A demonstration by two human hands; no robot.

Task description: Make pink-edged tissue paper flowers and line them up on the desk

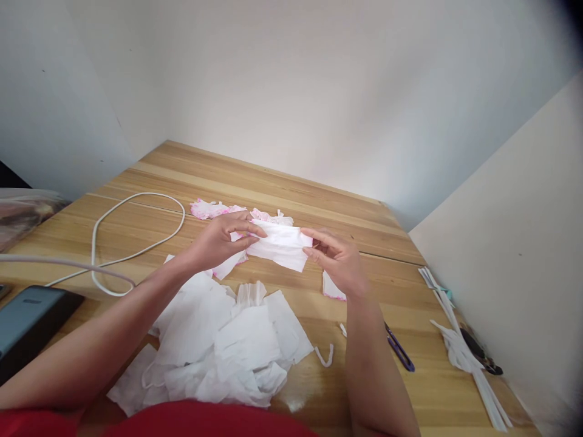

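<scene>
A white tissue sheet [280,243] is stretched between my two hands above the table, with a fold running along it. My left hand [228,237] pinches its left end between thumb and fingers. At the right end, my right hand [334,255] grips the sheet the same way. Behind and partly beneath it lie pink-edged white tissue pieces [212,209], partly hidden by my left hand. Another pink-edged piece [333,286] rests beside my right wrist. Closer to my body, a loose heap of white tissue sheets [228,346] spreads over the table.
A wooden table [387,340] meets walls at the back and right. On the left lie a white cable [94,243] and a dark box-shaped device [36,321]. A purple-handled tool [401,349], a twisted white scrap [325,358] and white strips [473,376] lie to the right.
</scene>
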